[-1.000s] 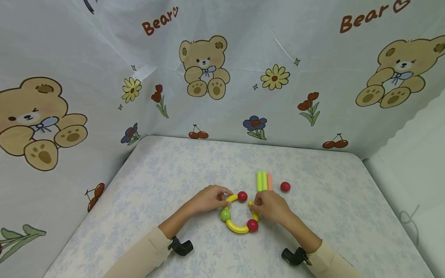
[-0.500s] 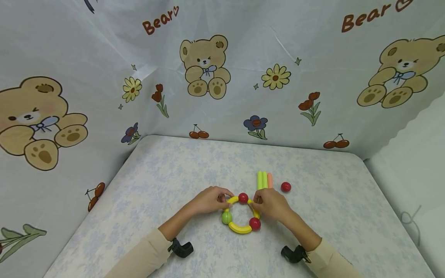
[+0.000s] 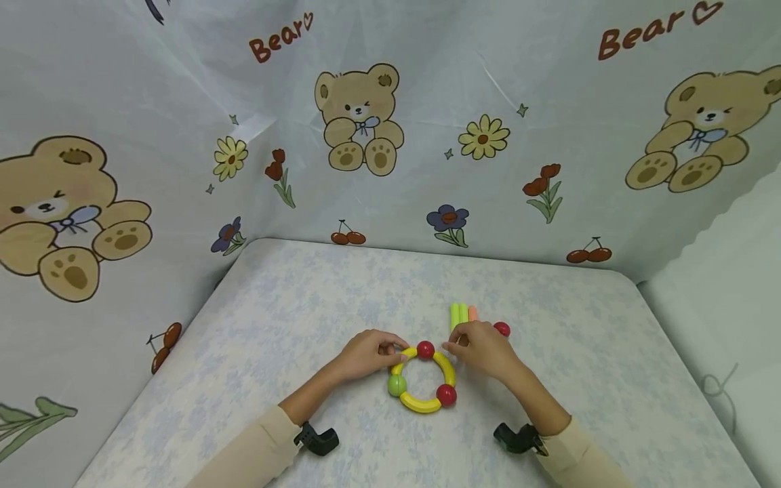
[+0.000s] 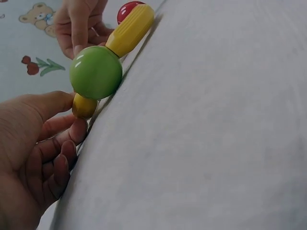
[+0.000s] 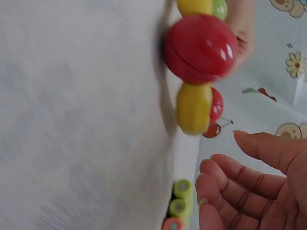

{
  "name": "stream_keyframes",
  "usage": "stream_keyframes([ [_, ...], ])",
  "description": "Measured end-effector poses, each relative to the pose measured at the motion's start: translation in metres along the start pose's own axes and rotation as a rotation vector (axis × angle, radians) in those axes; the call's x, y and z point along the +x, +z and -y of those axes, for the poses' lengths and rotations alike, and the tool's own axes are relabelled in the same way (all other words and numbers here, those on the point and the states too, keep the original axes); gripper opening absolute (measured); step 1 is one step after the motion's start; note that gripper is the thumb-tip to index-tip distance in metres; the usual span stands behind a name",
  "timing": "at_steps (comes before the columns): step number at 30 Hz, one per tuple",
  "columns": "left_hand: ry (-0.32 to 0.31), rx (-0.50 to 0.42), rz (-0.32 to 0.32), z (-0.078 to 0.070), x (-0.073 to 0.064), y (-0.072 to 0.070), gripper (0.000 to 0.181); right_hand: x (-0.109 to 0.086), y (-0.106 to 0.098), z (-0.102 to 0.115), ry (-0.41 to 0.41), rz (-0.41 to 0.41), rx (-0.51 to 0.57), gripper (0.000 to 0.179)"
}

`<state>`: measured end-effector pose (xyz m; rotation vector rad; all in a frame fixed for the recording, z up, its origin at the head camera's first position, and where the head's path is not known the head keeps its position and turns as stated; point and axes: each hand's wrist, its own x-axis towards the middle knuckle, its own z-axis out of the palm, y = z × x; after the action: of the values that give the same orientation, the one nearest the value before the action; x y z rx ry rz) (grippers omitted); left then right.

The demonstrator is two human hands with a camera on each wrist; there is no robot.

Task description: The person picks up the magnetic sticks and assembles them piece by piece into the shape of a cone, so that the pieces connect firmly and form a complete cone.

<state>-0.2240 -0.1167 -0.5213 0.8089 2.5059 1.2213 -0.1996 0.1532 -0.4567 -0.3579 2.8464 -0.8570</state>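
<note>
A ring of three yellow curved rods and three balls lies on the table in the head view. One red ball (image 3: 425, 350) is at its top, another red ball (image 3: 446, 395) at lower right, and a green ball (image 3: 397, 385) at lower left. My left hand (image 3: 370, 352) pinches the upper-left yellow curved rod (image 4: 85, 106) between thumb and forefinger, just beside the green ball. The right-hand curved rod (image 3: 445, 368) touches both red balls. Beside it, apart from the ring, my right hand (image 3: 485, 347) holds nothing; its fingers are loosely bent in the right wrist view.
Behind the right hand lie two light-green sticks (image 3: 459, 314) and an orange stick (image 3: 472, 314), side by side. A loose red ball (image 3: 502, 329) sits to their right, partly hidden by the hand. A bear-print curtain (image 3: 390, 203) stands behind the table (image 3: 305, 291).
The right hand brought its curved rod up against the top red ball, closing the ring, then let go and moved slightly away. The left hand stays on its rod.
</note>
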Motion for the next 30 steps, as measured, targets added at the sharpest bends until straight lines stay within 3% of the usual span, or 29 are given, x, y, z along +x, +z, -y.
stream_keyframes([
  [13, 0.010, 0.031, -0.054, 0.010, -0.001, 0.008, 0.024, 0.016, -0.044, -0.025, 0.014, -0.138, 0.110, 0.018],
  [20, -0.006, 0.040, -0.068, 0.007, -0.001, 0.007, 0.022, 0.032, -0.048, -0.037, 0.039, -0.187, 0.032, 0.018],
  [24, -0.018, 0.033, -0.074, 0.005, -0.002, 0.007, 0.022, 0.042, -0.046, -0.044, 0.074, -0.172, -0.031, 0.020],
  [30, -0.024, 0.029, -0.078, 0.002, -0.001, 0.007, 0.021, 0.055, -0.039, -0.046, 0.169, -0.077, -0.121, 0.025],
])
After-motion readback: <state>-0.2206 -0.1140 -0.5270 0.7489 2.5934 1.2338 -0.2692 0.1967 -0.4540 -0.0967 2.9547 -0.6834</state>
